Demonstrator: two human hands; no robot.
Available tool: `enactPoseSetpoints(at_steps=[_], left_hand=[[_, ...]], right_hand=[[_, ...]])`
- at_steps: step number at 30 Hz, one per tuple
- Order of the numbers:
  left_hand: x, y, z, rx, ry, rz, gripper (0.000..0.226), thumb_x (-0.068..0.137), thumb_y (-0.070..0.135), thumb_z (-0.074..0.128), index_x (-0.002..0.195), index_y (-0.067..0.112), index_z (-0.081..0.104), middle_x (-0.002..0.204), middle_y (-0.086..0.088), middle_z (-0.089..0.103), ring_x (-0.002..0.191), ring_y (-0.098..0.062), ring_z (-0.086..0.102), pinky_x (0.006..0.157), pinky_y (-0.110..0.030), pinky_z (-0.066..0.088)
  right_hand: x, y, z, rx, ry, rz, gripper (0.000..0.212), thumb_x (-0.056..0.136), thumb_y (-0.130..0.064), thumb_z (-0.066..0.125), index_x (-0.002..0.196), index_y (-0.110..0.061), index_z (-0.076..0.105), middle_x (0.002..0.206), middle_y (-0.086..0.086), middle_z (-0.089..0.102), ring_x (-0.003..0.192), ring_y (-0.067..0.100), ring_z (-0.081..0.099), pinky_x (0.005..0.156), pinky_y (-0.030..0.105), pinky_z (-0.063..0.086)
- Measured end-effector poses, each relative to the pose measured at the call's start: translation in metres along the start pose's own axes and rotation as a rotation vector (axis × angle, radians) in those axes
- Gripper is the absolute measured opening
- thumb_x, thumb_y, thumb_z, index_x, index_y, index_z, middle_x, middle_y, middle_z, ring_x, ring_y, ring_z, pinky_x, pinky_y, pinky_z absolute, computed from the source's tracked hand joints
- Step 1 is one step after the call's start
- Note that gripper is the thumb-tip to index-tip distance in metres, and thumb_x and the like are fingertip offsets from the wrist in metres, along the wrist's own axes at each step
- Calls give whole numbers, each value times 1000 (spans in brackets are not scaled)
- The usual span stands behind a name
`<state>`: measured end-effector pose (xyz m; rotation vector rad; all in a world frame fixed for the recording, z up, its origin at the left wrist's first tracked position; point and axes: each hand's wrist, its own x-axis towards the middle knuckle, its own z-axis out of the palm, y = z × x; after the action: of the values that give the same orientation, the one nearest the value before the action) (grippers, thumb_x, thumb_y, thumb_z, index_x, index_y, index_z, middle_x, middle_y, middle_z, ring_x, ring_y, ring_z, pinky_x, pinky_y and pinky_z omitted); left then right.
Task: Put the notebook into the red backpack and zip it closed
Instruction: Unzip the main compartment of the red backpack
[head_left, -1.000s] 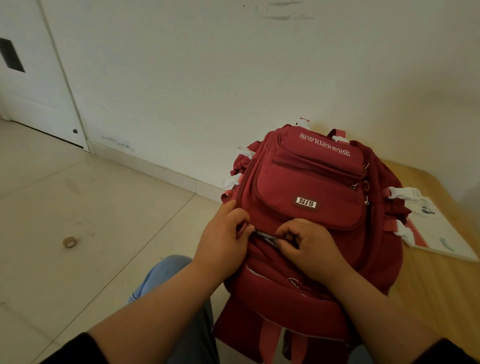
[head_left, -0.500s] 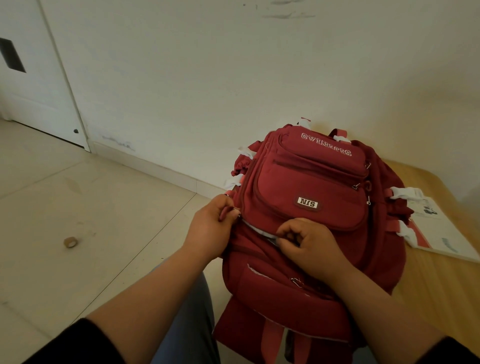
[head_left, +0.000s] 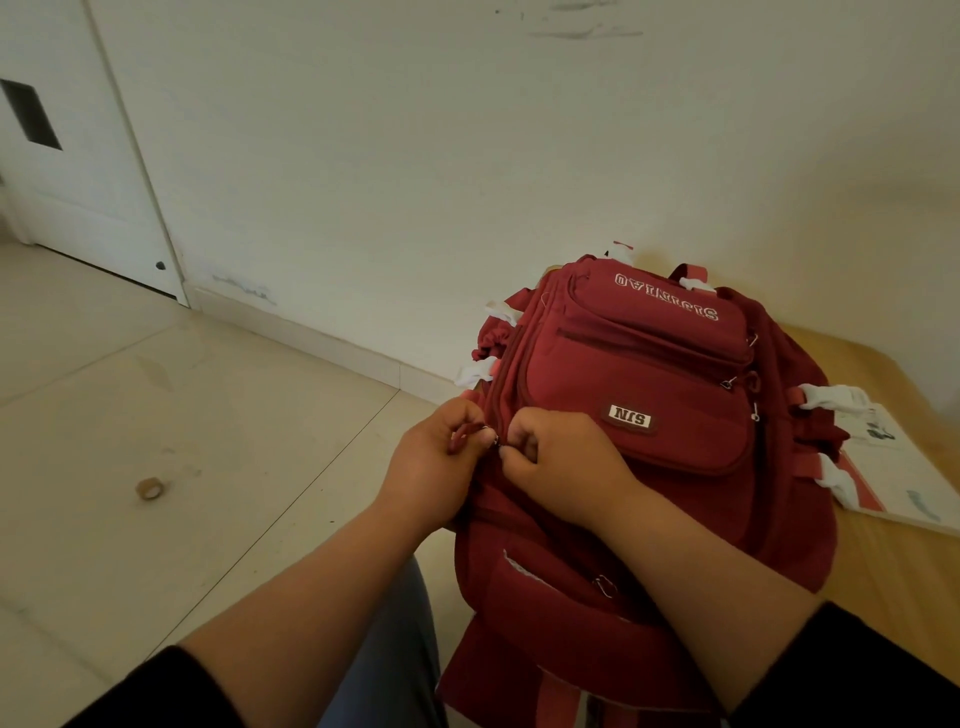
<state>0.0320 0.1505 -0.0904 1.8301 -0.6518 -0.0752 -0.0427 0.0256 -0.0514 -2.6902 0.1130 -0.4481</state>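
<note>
Head view: the red backpack (head_left: 639, 415) lies front-up on the desk (head_left: 893, 561), its near end hanging over the edge toward the person. Both hands meet at its left side seam. The left hand (head_left: 431, 467) has its fingers (head_left: 467, 434) pressed together, pinching a red zip pull (head_left: 464, 438) with a small metal ring (head_left: 485, 429) just beside them. The right hand (head_left: 561, 465) is curled, its fingers (head_left: 511, 434) pinching at the seam right next to the left fingertips; exactly what they hold, cloth or a second slider, I cannot tell.

A booklet (head_left: 904, 467) with a red and white cover lies on the desk well to the right of the fingers, partly under the backpack's edge. It may be the notebook; whether another is already inside cannot be seen.

The step in hand looks like working the zip along this seam. To do it well, the right fingers should keep the cloth taut just ahead of the slider while the left pulls the tab along the line of the teeth, not outward. Around the curve, shift the holding fingers forward often so loose fabric does not catch.
</note>
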Motion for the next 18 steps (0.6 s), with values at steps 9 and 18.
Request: enactPoseSetpoints(at_steps=[9, 18], left_hand=[[23, -1, -5, -63, -68, -48, 7, 83, 16, 56, 76, 17, 57, 81, -6, 64, 67, -10, 54, 61, -18, 43], [60, 4, -6, -107, -49, -120, 6, 79, 16, 62, 73, 18, 62, 73, 0, 63, 70, -17, 58, 67, -28, 47]], right_hand=[[-8, 9, 11, 91, -10, 31, 18, 76, -17, 60, 65, -23, 47, 50, -6, 47, 50, 11, 43, 57, 32, 41], [-9, 13, 13, 143, 18, 38, 15, 77, -16, 61, 67, -18, 51, 51, 0, 50, 48, 11, 44, 56, 34, 45]])
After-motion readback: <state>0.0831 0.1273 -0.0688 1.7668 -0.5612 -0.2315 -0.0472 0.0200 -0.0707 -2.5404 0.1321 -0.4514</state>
